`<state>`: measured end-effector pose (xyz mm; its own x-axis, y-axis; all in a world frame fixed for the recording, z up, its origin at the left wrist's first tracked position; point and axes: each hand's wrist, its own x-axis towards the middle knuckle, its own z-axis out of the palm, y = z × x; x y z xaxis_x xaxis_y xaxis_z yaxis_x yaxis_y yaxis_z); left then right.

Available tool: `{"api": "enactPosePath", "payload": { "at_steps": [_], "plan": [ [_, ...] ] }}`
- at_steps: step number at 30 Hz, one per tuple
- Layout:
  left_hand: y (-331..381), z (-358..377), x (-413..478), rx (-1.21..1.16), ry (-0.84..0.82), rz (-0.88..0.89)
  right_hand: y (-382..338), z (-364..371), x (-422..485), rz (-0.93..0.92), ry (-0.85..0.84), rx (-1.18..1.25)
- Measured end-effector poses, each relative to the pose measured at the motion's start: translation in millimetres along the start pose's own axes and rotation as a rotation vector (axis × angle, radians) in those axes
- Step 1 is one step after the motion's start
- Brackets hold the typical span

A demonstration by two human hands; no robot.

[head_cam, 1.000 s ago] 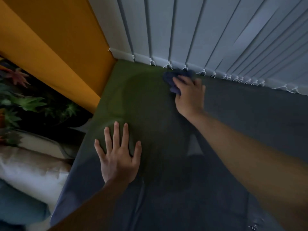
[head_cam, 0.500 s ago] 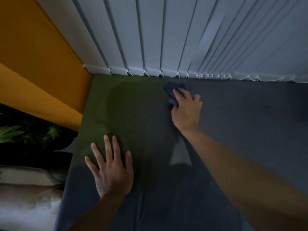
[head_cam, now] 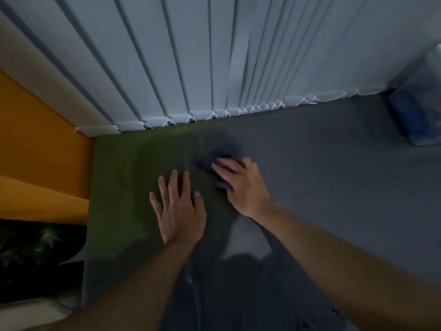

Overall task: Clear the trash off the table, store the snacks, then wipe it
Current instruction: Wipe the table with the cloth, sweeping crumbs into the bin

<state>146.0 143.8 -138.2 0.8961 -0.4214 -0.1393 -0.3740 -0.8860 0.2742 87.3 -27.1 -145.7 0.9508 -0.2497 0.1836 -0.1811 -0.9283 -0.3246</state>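
Note:
A dark blue cloth lies bunched on the table, whose top looks grey with a greenish patch at the left. My right hand presses on the cloth with its fingers over it; most of the cloth is hidden under the hand. My left hand rests flat on the table with fingers spread, just left of the right hand and holding nothing.
Vertical white blinds hang along the table's far edge. An orange wall borders the left side, with dark plant leaves below it. A blue-and-clear plastic package stands at the far right corner.
My right hand has drawn the cloth back from the blinds toward me. The view has swung right, so both hands sit nearer together and the package has come into view.

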Motion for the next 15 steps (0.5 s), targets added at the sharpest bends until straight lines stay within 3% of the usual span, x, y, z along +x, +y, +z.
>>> {"api": "enactPosePath", "payload": {
  "at_steps": [2, 3, 6, 8, 10, 13, 15],
  "plan": [
    [24, 8, 20, -0.016, -0.024, 0.037, 25, -10, -3, -0.074, -0.038, -0.095],
    [34, 12, 26, -0.019, -0.034, 0.047, 38, -15, 0, 0.019, -0.016, -0.145],
    [52, 25, 31, 0.068, -0.027, 0.023, 68, -23, 7, 0.563, 0.115, -0.161],
    [53, 32, 30, 0.146, 0.004, 0.027, 61, -24, 12, 0.752, 0.175, -0.085],
    [53, 35, 31, 0.176, 0.019, 0.028, 44, -17, 11, 0.591, 0.156, -0.09],
    [54, 37, 32, 0.191, 0.021, 0.021, 41, -17, 0, 0.138, 0.004, -0.074],
    [54, 38, 32, 0.197, 0.025, 0.027, 68, -25, 7, 0.108, -0.016, -0.151]
  ]
}}
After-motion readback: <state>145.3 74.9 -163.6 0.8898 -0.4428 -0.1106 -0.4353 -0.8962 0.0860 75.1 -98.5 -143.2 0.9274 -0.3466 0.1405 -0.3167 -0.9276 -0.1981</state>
